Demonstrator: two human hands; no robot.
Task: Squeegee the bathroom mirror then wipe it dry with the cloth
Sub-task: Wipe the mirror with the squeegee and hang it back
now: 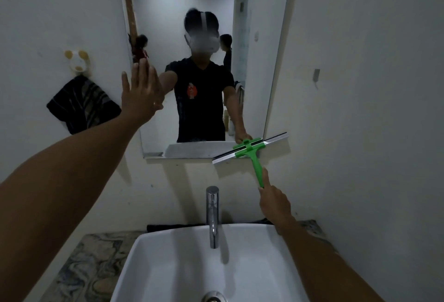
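The tall bathroom mirror (168,13) hangs on the white wall above the sink. My right hand (274,203) grips the handle of a green squeegee (254,157); its blade lies tilted across the mirror's lower right corner, part of it over the wall. My left hand (140,93) is flat, fingers spread, against the mirror's left edge at mid height. A dark striped cloth (83,104) hangs from a hook on the wall, left of the mirror.
A white basin (177,260) with a chrome tap (212,215) sits directly below, on a marbled counter (89,268). A yellow-and-white wall hook (77,61) holds the cloth. A small grey hook (317,74) is on the right wall.
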